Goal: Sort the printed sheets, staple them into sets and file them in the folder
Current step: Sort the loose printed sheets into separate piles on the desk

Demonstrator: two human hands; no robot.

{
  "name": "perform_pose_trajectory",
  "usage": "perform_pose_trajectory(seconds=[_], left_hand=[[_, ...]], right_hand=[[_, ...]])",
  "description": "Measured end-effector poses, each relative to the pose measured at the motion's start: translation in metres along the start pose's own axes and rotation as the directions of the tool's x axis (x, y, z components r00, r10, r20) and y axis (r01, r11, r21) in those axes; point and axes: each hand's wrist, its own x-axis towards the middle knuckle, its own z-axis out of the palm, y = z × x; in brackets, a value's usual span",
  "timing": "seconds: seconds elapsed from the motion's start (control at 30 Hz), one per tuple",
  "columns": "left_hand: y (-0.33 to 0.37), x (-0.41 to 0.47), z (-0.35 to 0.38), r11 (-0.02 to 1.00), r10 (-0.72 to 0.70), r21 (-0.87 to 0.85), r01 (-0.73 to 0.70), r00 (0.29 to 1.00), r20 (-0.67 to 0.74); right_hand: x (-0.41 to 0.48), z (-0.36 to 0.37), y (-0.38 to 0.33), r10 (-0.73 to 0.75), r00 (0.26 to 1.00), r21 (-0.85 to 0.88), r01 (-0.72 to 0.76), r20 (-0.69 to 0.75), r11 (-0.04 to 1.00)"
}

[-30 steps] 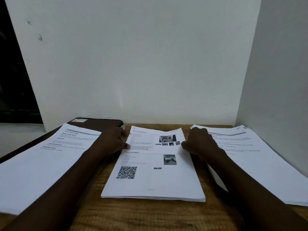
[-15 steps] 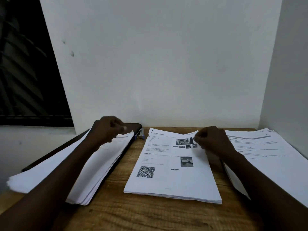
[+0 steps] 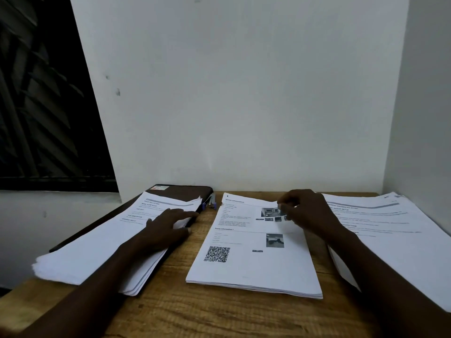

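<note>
Three sheet stacks (image 3: 253, 259), one folder (image 3: 188, 191), two hands (image 3: 168, 228) on them.

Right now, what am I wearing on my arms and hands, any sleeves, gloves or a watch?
Nothing shows. The left hand and right hand are ungloved; the left forearm and right forearm are bare to the frame's edge, with no sleeve, watch or bracelet. The dim light could hide a thin ring.

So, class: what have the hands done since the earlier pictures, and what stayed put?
The left hand left the middle stack and now lies flat on the left stack. The right hand has pinched up the middle stack's far right corner. Right stack and folder stayed put.
</note>
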Motion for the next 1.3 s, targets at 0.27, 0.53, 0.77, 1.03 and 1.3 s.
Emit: perform_pose_trajectory(seconds=[0.27,0.53,0.77,1.03,1.3], left_hand=[[0.000,0.009,0.007,0.993,-0.083,0.084,0.083,0.996,0.004],[0.013,0.012,0.003,0.995,-0.024,0.095,0.026,1.000,-0.016],[0.101,0.012,0.011,0.931,0.194,-0.261,-0.253,0.953,-0.232],[0.207,0.014,0.054,0.580,0.101,-0.814,-0.027,0.994,0.039],[0.290,0.026,0.094,0.433,-0.034,-0.881,0.192,0.980,0.197]], right_hand=[[0.000,0.003,0.003,-0.054,0.998,-0.015,0.054,0.013,0.998],[0.004,-0.014,0.006,-0.004,0.992,0.104,0.017,-0.122,0.994],[-0.005,-0.060,0.008,0.147,0.968,0.380,-0.060,-0.205,0.923],[-0.024,-0.135,0.054,0.215,0.943,0.284,-0.140,-0.253,0.949],[-0.030,-0.126,0.112,0.323,0.898,0.264,-0.248,-0.299,0.932]])
